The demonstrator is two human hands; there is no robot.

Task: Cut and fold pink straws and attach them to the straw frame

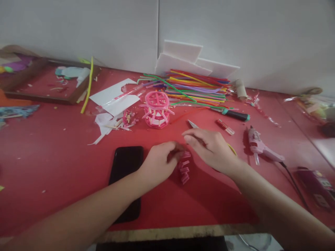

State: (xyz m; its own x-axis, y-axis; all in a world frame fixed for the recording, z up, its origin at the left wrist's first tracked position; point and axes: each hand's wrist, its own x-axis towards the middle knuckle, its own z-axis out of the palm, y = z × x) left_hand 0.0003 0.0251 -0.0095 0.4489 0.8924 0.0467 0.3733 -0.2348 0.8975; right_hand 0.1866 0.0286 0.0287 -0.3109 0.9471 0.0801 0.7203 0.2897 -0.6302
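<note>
My left hand [162, 158] is closed in a pinch at the far end of a short row of small pink strips [184, 170] on the red table. Its fingertips touch or nearly touch the farthest strip; what they grip is hidden. Just to the right, my right hand [210, 148] hovers with thumb and forefinger tips close together, and anything between them is too small to make out. Behind it pokes a pointed metal blade [193, 124], with a yellow curved part [232, 150] showing beside the wrist. Beyond both hands stands a round pink openwork model [157, 109].
A black phone [128, 160] lies by my left forearm. To the right are a pink glue gun [261, 144] with its cord, a red-and-clear lighter [225, 127] and a dark-handled tool [237, 115]. Colourful pipe cleaners [199, 89], paper scraps [104, 123] and a wooden frame [39, 97] lie farther back.
</note>
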